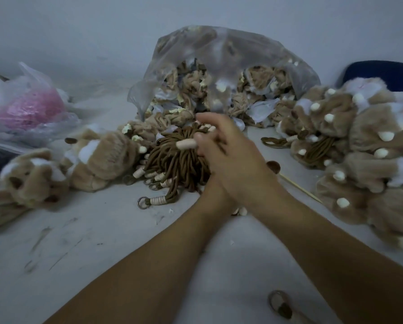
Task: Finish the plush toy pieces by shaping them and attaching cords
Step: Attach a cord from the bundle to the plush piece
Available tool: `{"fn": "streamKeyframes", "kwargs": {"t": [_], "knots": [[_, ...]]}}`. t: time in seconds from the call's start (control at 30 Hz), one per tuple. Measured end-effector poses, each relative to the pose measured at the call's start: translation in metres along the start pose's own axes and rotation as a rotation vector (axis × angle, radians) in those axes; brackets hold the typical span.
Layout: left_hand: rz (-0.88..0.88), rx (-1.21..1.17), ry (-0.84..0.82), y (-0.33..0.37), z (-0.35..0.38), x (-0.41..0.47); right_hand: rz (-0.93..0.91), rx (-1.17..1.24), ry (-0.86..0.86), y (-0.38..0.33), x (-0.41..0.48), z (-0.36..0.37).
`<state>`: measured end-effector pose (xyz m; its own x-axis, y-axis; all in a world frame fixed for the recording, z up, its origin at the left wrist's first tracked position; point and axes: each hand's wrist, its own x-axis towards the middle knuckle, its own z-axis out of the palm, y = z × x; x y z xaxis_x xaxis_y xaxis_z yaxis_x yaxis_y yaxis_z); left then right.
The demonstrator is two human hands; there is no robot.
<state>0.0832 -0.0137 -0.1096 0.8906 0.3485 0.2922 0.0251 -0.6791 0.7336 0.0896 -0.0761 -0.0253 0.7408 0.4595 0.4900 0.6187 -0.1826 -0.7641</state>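
A clear plastic bag slumps open at upper centre, spilling limp tan plush skins. A second, thinner bag at upper left holds something pink (too blurred to tell what). That makes two bags.

The bundle of brown cords lies at the middle of the frame. The right hand reaches into it, its fingers curled round a cord whose beige-wrapped end pokes out to the left. The left hand lies under the right one and is mostly hidden, so its grip cannot be told.

Two stuffed plush toys lie at left. A heap of plush pieces fills the right edge and runs out of frame. One thin stick lies beside that heap. The bare table shows across the lower left.
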Motion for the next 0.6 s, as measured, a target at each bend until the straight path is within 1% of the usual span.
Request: {"fn": "streamKeyframes", "kwargs": {"t": [0.03, 0.07, 0.1, 0.13, 0.2, 0.27, 0.37, 0.43, 0.5, 0.6], "knots": [[0.028, -0.073, -0.053, 0.001, 0.002, -0.002, 0.001, 0.0, 0.073, 0.007, -0.005, -0.022], [0.069, -0.169, -0.217, 0.003, -0.003, 0.002, 0.023, -0.029, 0.133, 0.019, -0.01, -0.039], [0.146, -0.173, -0.182, 0.019, -0.004, 0.005, 0.057, -0.087, 0.179, 0.033, -0.015, -0.049], [0.143, -0.226, -0.169, 0.028, -0.012, 0.009, 0.097, -0.128, 0.21, 0.045, -0.022, -0.056], [0.192, -0.285, -0.173, 0.016, -0.016, 0.013, 0.144, -0.186, 0.241, 0.066, -0.036, -0.062], [0.218, -0.296, -0.165, 0.018, -0.008, 0.012, 0.162, -0.177, 0.215, 0.074, -0.046, -0.059], [0.188, -0.301, -0.187, 0.017, -0.007, 0.013, 0.205, -0.091, 0.17, 0.076, -0.049, -0.056], [0.2, -0.294, -0.202, 0.015, -0.008, 0.013, 0.215, -0.104, 0.129, 0.077, -0.049, -0.057], [0.231, -0.27, -0.186, 0.017, -0.006, 0.013, 0.202, -0.135, 0.121, 0.079, -0.05, -0.06], [0.258, -0.3, -0.159, 0.016, -0.005, 0.014, 0.182, -0.166, 0.155, 0.08, -0.051, -0.063]]}}
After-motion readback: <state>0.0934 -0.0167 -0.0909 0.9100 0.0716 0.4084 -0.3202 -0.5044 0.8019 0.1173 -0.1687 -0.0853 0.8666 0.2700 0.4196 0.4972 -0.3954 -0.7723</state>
